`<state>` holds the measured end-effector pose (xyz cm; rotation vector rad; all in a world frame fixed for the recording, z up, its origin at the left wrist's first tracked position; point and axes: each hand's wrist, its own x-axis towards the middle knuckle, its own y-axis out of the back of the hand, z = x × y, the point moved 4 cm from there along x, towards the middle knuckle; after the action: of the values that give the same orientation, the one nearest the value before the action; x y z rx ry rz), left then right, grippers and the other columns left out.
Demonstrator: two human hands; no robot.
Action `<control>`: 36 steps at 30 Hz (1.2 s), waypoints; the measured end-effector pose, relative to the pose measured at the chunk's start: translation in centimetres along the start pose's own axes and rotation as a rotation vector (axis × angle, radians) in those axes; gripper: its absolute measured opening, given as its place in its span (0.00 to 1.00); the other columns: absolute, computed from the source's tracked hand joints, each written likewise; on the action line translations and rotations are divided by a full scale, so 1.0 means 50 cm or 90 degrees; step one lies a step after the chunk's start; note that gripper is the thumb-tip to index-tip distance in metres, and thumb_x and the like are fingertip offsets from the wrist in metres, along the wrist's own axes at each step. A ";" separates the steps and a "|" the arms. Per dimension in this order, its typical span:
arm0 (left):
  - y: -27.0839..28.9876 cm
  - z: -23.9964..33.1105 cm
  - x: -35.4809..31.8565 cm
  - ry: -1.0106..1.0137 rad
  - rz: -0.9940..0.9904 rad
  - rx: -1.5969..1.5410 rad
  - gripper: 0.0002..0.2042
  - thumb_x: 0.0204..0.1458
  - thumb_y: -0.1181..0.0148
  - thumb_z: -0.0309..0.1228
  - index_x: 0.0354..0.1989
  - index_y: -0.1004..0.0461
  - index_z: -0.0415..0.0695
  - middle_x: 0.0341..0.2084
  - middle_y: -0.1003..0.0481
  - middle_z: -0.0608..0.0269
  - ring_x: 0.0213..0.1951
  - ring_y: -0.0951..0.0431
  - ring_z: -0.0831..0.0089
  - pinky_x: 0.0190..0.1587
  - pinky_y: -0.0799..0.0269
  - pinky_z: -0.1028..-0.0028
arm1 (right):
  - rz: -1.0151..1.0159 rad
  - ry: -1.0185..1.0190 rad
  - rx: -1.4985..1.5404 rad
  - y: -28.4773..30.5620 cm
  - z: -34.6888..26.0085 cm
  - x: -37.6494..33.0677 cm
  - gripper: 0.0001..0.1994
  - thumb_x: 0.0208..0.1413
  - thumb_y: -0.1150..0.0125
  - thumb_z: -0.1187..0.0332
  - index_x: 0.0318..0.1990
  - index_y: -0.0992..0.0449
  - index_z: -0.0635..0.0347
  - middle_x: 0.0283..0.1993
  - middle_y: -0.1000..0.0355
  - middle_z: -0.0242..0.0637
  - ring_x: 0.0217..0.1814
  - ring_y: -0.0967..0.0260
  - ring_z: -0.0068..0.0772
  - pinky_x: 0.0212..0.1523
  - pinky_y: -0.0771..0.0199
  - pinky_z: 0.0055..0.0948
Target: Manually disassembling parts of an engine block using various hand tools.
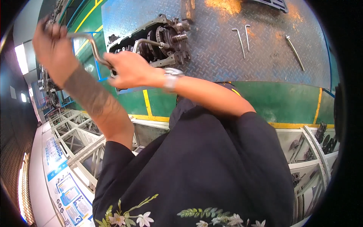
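Note:
My left hand (55,45), smeared by motion, is raised at the upper left with its fingers wrapped round one end of a speed wrench (95,48), a cranked steel bar. My right hand (128,70) grips the bar's bent middle; a watch is on that wrist. Beyond the right hand a bent steel length (149,41) reaches over the engine block (174,59), its tip by the crankshaft gear (162,34). Whether both lengths are one bar is hidden behind the hand. The block lies with its inside facing up, showing the crankshaft.
The diamond-plate bench top (211,60) carries rust-orange patches. On it lie two L-shaped wrenches (240,43), a long-handled bar with a small head (295,53), a wooden block (188,10) and a dark metal part (273,3). White-framed racks (85,159) stand behind me.

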<state>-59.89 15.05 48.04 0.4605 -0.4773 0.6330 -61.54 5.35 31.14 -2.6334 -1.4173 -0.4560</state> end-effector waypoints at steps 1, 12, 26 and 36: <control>0.049 -0.015 -0.014 0.056 -0.042 -0.226 0.06 0.58 0.47 0.23 0.31 0.28 0.34 0.24 0.31 0.62 0.26 0.31 0.74 0.31 0.33 0.75 | -0.117 0.023 -0.012 0.004 0.024 -0.024 0.12 0.45 0.35 0.63 0.29 0.29 0.62 0.24 0.28 0.50 0.30 0.28 0.56 0.32 0.29 0.45; -0.113 -0.398 -0.340 0.249 -0.156 0.332 0.07 0.60 0.45 0.26 0.43 0.26 0.37 0.35 0.23 0.53 0.35 0.24 0.62 0.40 0.27 0.64 | 0.186 0.012 -0.009 0.305 -0.166 0.139 0.23 0.57 0.39 0.49 0.35 0.18 0.65 0.27 0.22 0.48 0.32 0.22 0.37 0.36 0.24 0.40; -0.168 -0.419 -0.411 -0.295 -0.664 0.700 0.13 0.58 0.39 0.34 0.48 0.29 0.44 0.46 0.30 0.56 0.49 0.27 0.60 0.50 0.28 0.64 | 0.300 -0.451 -0.438 0.627 0.328 -0.418 0.27 0.61 0.41 0.46 0.30 0.23 0.69 0.22 0.31 0.49 0.26 0.30 0.43 0.31 0.34 0.46; -0.172 -0.445 -0.415 -0.460 -0.676 0.785 0.09 0.56 0.40 0.37 0.41 0.27 0.49 0.41 0.30 0.63 0.49 0.27 0.67 0.54 0.31 0.67 | 0.372 -0.537 -0.262 0.521 0.410 -0.602 0.24 0.61 0.37 0.52 0.28 0.24 0.71 0.17 0.42 0.32 0.23 0.46 0.20 0.24 0.43 0.34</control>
<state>-62.81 11.65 16.74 1.9850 -0.3853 -0.4070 -51.22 -28.12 3.24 -3.5927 -0.5751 0.5534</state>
